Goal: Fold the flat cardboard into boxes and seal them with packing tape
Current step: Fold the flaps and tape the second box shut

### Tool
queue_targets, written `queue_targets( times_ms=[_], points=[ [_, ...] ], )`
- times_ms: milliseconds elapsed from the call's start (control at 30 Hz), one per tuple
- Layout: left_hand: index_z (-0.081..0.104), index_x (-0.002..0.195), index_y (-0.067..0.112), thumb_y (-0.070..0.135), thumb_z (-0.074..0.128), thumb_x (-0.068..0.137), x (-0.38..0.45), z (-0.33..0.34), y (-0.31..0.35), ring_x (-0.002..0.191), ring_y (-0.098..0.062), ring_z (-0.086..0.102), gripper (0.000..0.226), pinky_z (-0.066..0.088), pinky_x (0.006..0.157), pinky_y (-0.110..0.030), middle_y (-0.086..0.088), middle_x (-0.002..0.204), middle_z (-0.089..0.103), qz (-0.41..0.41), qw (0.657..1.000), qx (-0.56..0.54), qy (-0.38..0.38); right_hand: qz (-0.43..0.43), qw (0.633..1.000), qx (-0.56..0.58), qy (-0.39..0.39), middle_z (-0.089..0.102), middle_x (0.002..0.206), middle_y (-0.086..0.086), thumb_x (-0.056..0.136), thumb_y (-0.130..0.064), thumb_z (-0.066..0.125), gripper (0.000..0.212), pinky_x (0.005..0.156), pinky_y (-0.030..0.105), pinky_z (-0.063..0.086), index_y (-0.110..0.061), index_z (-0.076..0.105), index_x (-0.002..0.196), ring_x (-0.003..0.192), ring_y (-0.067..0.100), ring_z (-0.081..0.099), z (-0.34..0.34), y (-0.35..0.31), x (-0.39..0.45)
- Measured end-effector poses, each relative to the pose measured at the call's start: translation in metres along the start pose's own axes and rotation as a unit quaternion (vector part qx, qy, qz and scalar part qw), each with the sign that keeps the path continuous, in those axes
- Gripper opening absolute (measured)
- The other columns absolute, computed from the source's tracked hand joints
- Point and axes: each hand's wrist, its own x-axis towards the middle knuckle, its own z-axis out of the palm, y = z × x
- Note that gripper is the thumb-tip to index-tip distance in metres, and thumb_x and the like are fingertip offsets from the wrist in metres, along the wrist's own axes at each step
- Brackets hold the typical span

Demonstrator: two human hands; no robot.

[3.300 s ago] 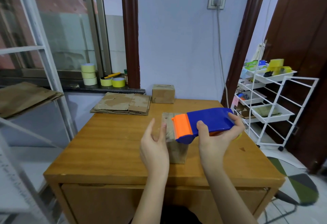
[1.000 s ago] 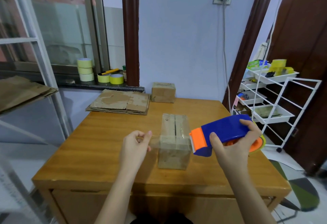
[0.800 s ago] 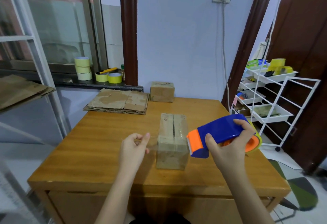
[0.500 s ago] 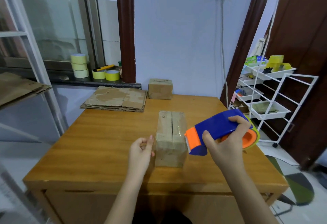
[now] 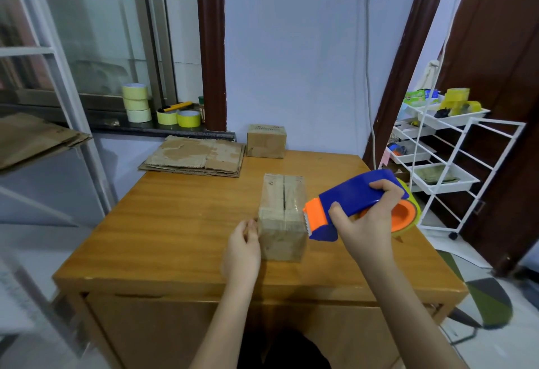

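No readable text anywhere. Small box at the counter's far edge has a faint printed strip on top, too blurred to read. Colourful packet on the white rack: print illegible.

Under my hands the orange-brown varnished wooden table is giving off a smooth, soft sheen. On it the small brown cardboard box is looking matt and rough, with a clear glossy tape strip shining across its top. Just right of the box, I am gripping the blue and orange plastic tape dispenser, slick and glossy. Behind the box, the stack of flat brown cardboard sheets is showing torn, fibrous paper patches.
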Motion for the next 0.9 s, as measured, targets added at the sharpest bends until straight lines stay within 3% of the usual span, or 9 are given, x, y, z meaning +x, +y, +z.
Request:
queue_targets(
  times_ms=[67, 133, 267, 400, 533, 667, 733, 800, 900],
  points=[
    [0.055, 0.123, 0.03, 0.029, 0.04, 0.101, -0.003, -0.004, -0.001, 0.101, -0.021, 0.061, 0.026, 0.052, 0.086, -0.041, 0.003, 0.115, 0.064, 0.022, 0.999, 0.021, 0.039, 0.008, 1.0, 0.012, -0.003, 0.041, 0.094, -0.013, 0.075, 0.002, 0.073, 0.061, 0.064, 0.023, 0.046, -0.021, 0.028, 0.109, 0.075, 0.004, 0.054, 0.0, 0.001, 0.0],
    [0.049, 0.132, 0.029, 0.027, 0.037, 0.102, -0.012, -0.009, 0.001, 0.111, -0.011, 0.054, 0.032, 0.046, 0.095, -0.034, 0.01, 0.126, 0.056, 0.061, 0.996, -0.051, 0.046, 0.013, 1.0, 0.021, -0.008, 0.044, 0.094, -0.01, 0.076, 0.001, 0.072, 0.06, 0.065, 0.026, 0.047, -0.022, 0.027, 0.109, 0.076, 0.01, 0.055, -0.001, 0.001, 0.001],
    [0.023, 0.148, 0.037, 0.032, 0.04, 0.101, -0.038, 0.0, 0.015, 0.125, 0.001, 0.032, 0.05, 0.029, 0.101, -0.022, 0.019, 0.138, 0.036, 0.116, 0.974, -0.171, -0.092, 0.022, 0.999, 0.033, -0.013, 0.047, 0.09, -0.007, 0.077, 0.0, 0.071, 0.059, 0.063, 0.024, 0.046, -0.022, 0.027, 0.109, 0.075, 0.011, 0.056, -0.001, 0.0, 0.002],
    [0.015, 0.149, 0.033, 0.014, 0.057, 0.093, -0.035, 0.005, 0.009, 0.129, -0.002, 0.036, 0.073, 0.035, 0.101, -0.022, 0.011, 0.146, 0.038, 0.155, 0.984, -0.046, -0.08, 0.039, 0.998, 0.051, -0.01, 0.047, 0.092, -0.007, 0.077, 0.0, 0.07, 0.058, 0.062, 0.015, 0.045, -0.023, 0.027, 0.109, 0.077, 0.011, 0.056, -0.001, -0.001, 0.0],
    [0.019, 0.148, 0.021, 0.018, 0.063, 0.089, -0.031, -0.005, 0.021, 0.126, -0.014, 0.047, 0.074, 0.04, 0.094, -0.02, 0.001, 0.142, 0.046, 0.19, 0.974, 0.113, -0.047, 0.048, 0.997, 0.061, -0.01, 0.046, 0.093, -0.009, 0.078, 0.001, 0.069, 0.057, 0.06, 0.01, 0.044, -0.021, 0.027, 0.11, 0.076, 0.006, 0.054, -0.002, -0.004, -0.001],
    [-0.002, 0.152, 0.01, 0.035, 0.055, 0.092, -0.028, -0.005, 0.037, 0.148, -0.019, 0.0, 0.087, 0.0, 0.119, -0.032, -0.006, 0.16, 0.0, 0.348, 0.863, 0.365, 0.029, 0.06, 0.996, 0.066, -0.009, 0.048, 0.096, -0.004, 0.078, -0.002, 0.069, 0.058, 0.062, 0.013, 0.046, -0.022, 0.028, 0.112, 0.08, 0.011, 0.056, -0.004, -0.003, -0.002],
    [0.01, 0.152, 0.008, 0.036, 0.051, 0.094, -0.028, 0.003, 0.038, 0.148, -0.02, 0.008, 0.077, -0.004, 0.117, -0.033, -0.009, 0.159, 0.011, 0.399, 0.806, 0.437, -0.009, 0.07, 0.995, 0.073, 0.007, 0.046, 0.095, -0.007, 0.079, -0.001, 0.068, 0.056, 0.064, 0.016, 0.045, -0.02, 0.028, 0.112, 0.079, 0.012, 0.055, -0.004, -0.001, -0.004],
    [0.037, 0.143, 0.002, 0.031, 0.066, 0.085, -0.025, 0.008, 0.033, 0.139, -0.025, 0.036, 0.071, 0.016, 0.116, -0.035, -0.016, 0.148, 0.039, 0.412, 0.778, 0.475, 0.011, 0.088, 0.991, 0.096, 0.024, 0.043, 0.095, -0.01, 0.081, 0.0, 0.067, 0.054, 0.063, 0.017, 0.046, -0.018, 0.028, 0.113, 0.077, 0.008, 0.054, -0.004, 0.002, -0.007],
    [0.067, 0.114, 0.0, 0.021, 0.085, 0.062, -0.019, 0.012, 0.026, 0.109, -0.027, 0.064, 0.059, 0.046, 0.098, -0.04, -0.016, 0.116, 0.067, 0.437, 0.781, 0.445, 0.041, 0.122, 0.982, 0.133, 0.055, 0.042, 0.096, -0.007, 0.083, 0.001, 0.065, 0.05, 0.057, 0.011, 0.044, -0.016, 0.028, 0.113, 0.07, -0.003, 0.053, -0.005, 0.008, -0.01]
  ],
)
